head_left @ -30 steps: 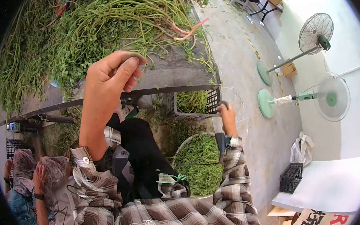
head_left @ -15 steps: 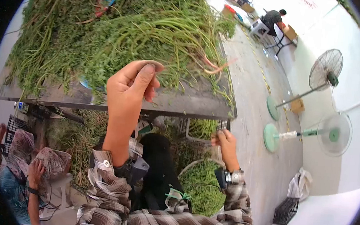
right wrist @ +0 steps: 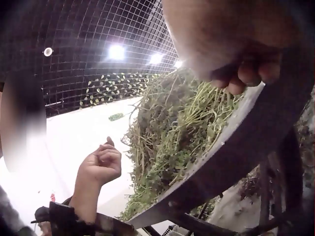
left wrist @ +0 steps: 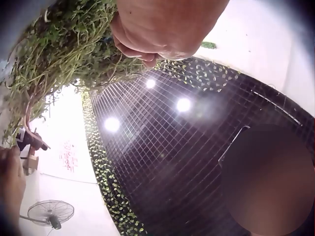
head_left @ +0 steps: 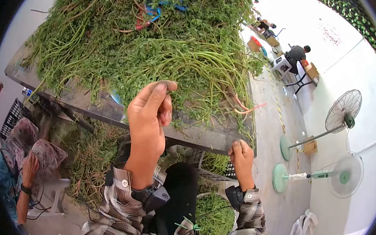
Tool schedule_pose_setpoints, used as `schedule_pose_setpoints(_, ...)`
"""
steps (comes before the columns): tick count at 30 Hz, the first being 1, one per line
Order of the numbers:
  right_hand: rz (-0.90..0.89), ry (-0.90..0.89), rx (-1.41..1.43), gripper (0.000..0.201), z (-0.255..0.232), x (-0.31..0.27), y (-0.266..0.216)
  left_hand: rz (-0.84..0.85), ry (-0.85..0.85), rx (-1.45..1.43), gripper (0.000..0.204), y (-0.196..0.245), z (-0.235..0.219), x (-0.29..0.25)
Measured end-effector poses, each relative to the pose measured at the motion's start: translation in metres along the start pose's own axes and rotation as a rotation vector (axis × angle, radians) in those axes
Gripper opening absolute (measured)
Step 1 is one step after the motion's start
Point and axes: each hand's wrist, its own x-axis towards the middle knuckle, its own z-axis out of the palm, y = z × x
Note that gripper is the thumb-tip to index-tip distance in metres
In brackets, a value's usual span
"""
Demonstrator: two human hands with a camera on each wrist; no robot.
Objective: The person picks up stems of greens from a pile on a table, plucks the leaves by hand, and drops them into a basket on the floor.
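Note:
My left hand (head_left: 151,110) is raised before the near edge of the dark table (head_left: 186,137), its fingers loosely curled and the thumb along the index finger. No object shows in it. Lower and to the right, my right hand (head_left: 242,159) hovers by the table's front right corner, fingers loosely bent, likewise with nothing visible in them. Long-stemmed leafy greens (head_left: 135,51) lie heaped over the tabletop, with thick pinkish stems (head_left: 241,109) near its right side. In the right wrist view the left hand (right wrist: 101,164) appears apart from the heap.
A round tub (head_left: 233,218) of greens stands by my legs, and a crate (head_left: 229,169) of stems is under the table. Another person's hand (head_left: 29,169) rests on their lap at left. Two fans (head_left: 343,110) stand along the right wall, beyond the grey floor.
The head view has tilted up and shifted, so more of the heap and the far room shows. My right hand has come up to the table corner; the left keeps its loosely curled pose.

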Motion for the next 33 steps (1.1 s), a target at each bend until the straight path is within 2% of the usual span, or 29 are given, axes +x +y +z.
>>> schedule_pose_setpoints(9, 0.047, 0.037, -0.038, 0.034, 0.004, 0.006, 0.013, 0.001, 0.01, 0.008, 0.021, 0.001, 0.0, 0.0)
schedule_pose_setpoints(15, -0.068, 0.038, -0.072, 0.034, 0.002, 0.009, 0.016, 0.017, 0.026, -0.002, 0.02, 0.001, 0.001, 0.0)
schedule_pose_setpoints(17, 0.112, -0.089, -0.052, 0.031, -0.002, 0.008, -0.009, -0.002, 0.027, 0.004, 0.02, 0.0, 0.002, -0.001)
schedule_pose_setpoints(18, 0.11, -0.09, -0.056, 0.031, -0.003, 0.01, -0.017, 0.0, 0.029, 0.001, 0.02, 0.0, 0.002, -0.001)
schedule_pose_setpoints(22, 0.011, -0.108, -0.038, 0.024, -0.003, 0.04, -0.052, -0.039, 0.001, -0.016, 0.02, -0.003, 0.004, -0.005)
schedule_pose_setpoints(26, -0.233, -0.124, -0.059, 0.021, 0.013, 0.091, -0.083, -0.041, -0.003, -0.026, 0.02, -0.004, 0.005, -0.004)
schedule_pose_setpoints(27, -0.314, -0.133, -0.056, 0.023, 0.019, 0.105, -0.087, -0.015, -0.001, -0.007, 0.02, -0.003, 0.005, -0.003)
schedule_pose_setpoints(31, -0.321, -0.224, -0.163, 0.028, 0.048, 0.15, -0.101, -0.019, 0.029, -0.006, 0.02, 0.001, 0.005, -0.002)
schedule_pose_setpoints(33, -0.471, -0.237, -0.248, 0.04, 0.067, 0.173, -0.091, -0.019, 0.023, -0.01, 0.02, 0.001, 0.005, -0.003)
